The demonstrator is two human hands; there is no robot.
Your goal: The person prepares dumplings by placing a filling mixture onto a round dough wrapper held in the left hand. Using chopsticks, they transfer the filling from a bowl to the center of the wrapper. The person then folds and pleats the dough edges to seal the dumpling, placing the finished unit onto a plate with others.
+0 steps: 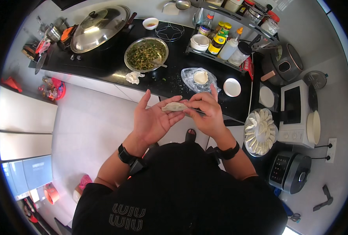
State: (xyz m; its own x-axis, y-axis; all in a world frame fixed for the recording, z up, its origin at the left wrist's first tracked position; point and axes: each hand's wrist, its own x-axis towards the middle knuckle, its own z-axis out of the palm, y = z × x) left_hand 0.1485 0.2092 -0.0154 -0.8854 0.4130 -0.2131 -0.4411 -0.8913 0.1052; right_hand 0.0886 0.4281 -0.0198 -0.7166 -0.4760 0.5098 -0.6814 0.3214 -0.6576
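Note:
A folded, filled dumpling [174, 107] lies across the fingers of my left hand [154, 119], which is turned palm up with the thumb held away. The thumb and fingertips of my right hand [206, 113] pinch the dumpling's right end. Beyond my hands, a stack of round dough wrappers [200, 77] sits on crumpled clear plastic [188, 77] on the black counter. A steel bowl [165, 47] farther back holds chopped green-and-brown filling [143, 55], with a metal utensil [159, 63] leaning in it. At right, an oval plate [261, 132] carries several finished dumplings.
A small white bowl [232, 87] stands right of the wrappers, and a crumpled tissue [135, 77] near the counter's front edge. A lidded wok [101, 28], a bottle rack [218, 53], a microwave [294, 114], an air fryer [284, 63] and an electric cooker [290, 171] surround the work area.

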